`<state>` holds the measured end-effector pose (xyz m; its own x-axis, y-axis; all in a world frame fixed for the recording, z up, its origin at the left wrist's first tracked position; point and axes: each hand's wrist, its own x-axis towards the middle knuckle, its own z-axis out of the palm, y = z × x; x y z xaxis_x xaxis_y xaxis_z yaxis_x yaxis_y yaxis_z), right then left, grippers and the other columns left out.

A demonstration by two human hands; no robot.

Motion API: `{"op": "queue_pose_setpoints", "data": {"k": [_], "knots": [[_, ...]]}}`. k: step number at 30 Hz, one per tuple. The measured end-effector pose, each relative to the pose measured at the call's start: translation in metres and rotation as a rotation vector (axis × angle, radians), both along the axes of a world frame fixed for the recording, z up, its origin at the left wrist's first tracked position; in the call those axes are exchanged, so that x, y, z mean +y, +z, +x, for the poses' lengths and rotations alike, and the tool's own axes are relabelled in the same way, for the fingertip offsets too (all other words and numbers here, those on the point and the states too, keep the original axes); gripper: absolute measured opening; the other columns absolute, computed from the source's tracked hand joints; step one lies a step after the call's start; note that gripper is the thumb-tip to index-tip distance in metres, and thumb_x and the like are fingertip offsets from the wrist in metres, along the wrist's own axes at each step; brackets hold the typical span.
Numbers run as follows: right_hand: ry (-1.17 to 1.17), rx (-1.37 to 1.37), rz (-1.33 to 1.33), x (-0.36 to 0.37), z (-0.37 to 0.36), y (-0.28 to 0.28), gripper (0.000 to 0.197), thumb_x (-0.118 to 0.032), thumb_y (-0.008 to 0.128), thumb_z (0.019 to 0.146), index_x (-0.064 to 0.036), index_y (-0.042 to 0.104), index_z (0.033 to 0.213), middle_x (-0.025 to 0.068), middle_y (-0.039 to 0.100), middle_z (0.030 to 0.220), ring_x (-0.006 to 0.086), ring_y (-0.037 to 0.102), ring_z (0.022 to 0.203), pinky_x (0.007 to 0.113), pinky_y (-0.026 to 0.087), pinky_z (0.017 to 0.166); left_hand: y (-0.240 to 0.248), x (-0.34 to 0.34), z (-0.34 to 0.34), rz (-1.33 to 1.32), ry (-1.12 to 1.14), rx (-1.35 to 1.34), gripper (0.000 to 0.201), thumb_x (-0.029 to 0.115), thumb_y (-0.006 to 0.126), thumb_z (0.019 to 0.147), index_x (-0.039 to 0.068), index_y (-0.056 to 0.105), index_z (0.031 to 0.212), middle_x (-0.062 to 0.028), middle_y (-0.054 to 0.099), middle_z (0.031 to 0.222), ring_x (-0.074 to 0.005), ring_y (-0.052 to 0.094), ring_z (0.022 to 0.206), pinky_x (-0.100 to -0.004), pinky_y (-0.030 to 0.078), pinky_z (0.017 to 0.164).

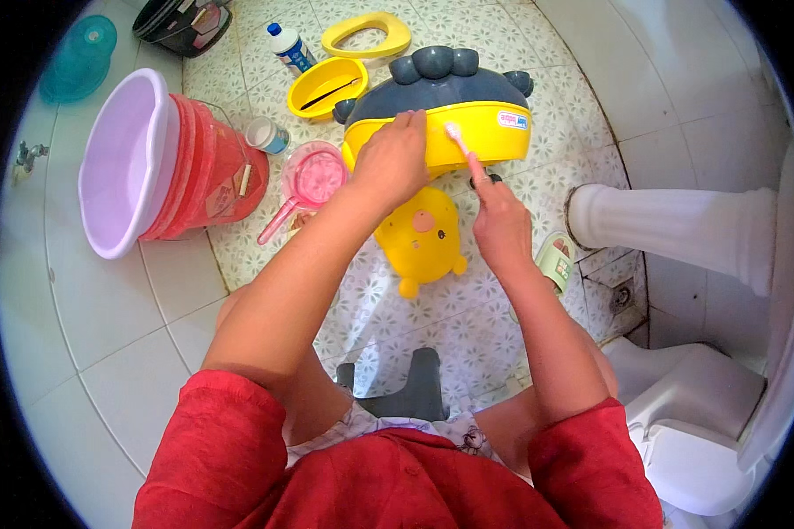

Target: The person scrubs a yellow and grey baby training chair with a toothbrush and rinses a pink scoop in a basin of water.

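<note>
A child's potty, yellow with a dark grey base, lies tipped over on the floor ahead of me, grey feet pointing away. My left hand grips its yellow side, the fingertips pressed to the surface and the thumb not clearly seen. In my right hand is a pink toothbrush, its bristles against the yellow side and its lower handle hidden by the fingers. Just below the potty is a yellow animal-face part with a pink snout; I cannot tell whether it is joined on.
To the left are a pink dipper, a small jar and a red bucket with a lilac basin. Farther off lie a yellow bowl, a bottle and a yellow seat ring. A white pedestal stands right.
</note>
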<state>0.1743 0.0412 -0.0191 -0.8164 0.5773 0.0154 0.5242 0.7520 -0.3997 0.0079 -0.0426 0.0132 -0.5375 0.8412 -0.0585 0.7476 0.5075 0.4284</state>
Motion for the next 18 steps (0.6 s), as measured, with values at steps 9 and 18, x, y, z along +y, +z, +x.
{"op": "queue_pose_setpoints", "data": {"k": [9,18], "knots": [[-0.032,0.065,-0.04,0.0,0.002,-0.003,0.065,0.002,0.053,0.082,-0.0236,0.044,0.141,0.014,0.056,0.077,0.0326,0.06,0.069,0.043,0.049,0.063,0.0,0.0,0.002,0.016,-0.003,0.013,0.06,-0.003,0.054,0.073,0.0,0.045,0.132,-0.0219,0.055,0.121,-0.0361,0.057,0.109,-0.0421,0.048,0.092],[-0.063,0.139,-0.026,0.016,0.001,-0.004,0.063,0.003,0.053,0.084,-0.0266,0.046,0.14,0.0145,0.055,0.075,0.0332,0.058,0.069,0.044,0.048,0.065,0.007,0.001,0.007,-0.056,0.018,-0.001,0.068,-0.003,0.056,0.072,0.005,0.041,0.137,-0.0208,0.05,0.13,-0.0378,0.058,0.107,-0.0434,0.051,0.088]]}}
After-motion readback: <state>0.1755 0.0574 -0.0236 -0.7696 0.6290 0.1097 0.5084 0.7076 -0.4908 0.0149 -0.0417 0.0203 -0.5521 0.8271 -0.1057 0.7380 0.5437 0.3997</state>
